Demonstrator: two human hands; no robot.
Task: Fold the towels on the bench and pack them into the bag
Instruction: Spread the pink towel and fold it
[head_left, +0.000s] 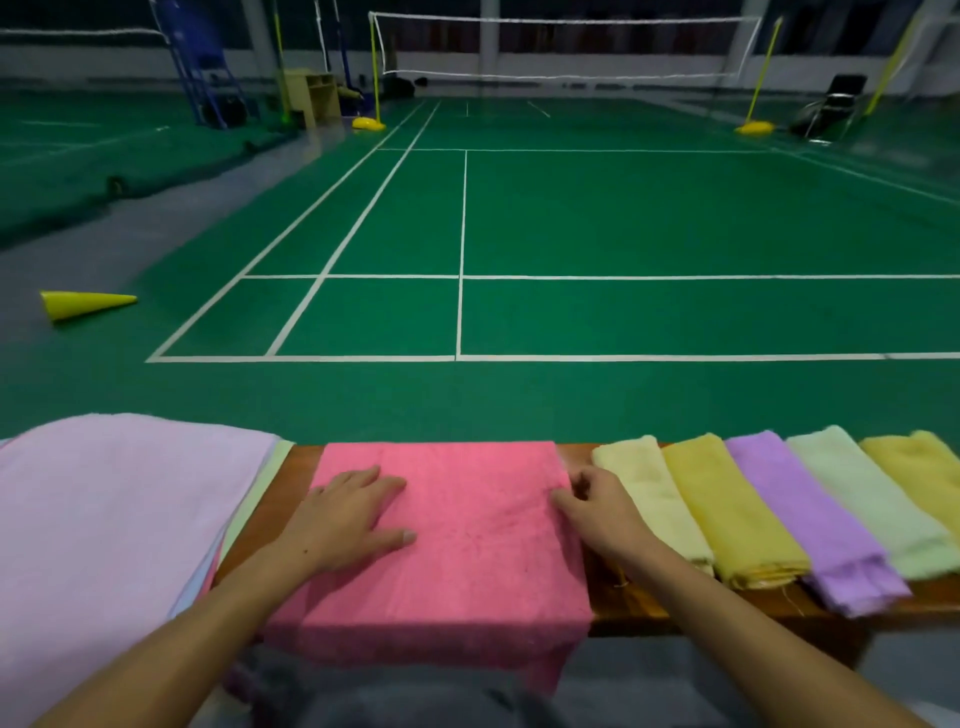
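Note:
A pink towel lies spread across the middle of the wooden bench, its near edge hanging over the front. My left hand rests flat on the towel's left part with fingers straight. At the towel's right edge, my right hand pinches the fabric with curled fingers. To the right lie several folded towels: pale yellow, mustard yellow, purple, pale green and another yellow. On the left sits a stack of unfolded towels with a lilac one on top. No bag is in view.
Beyond the bench stretches a green badminton court with white lines and a net. A yellow cone lies on its side on the floor at the left. A dark chair stands far right.

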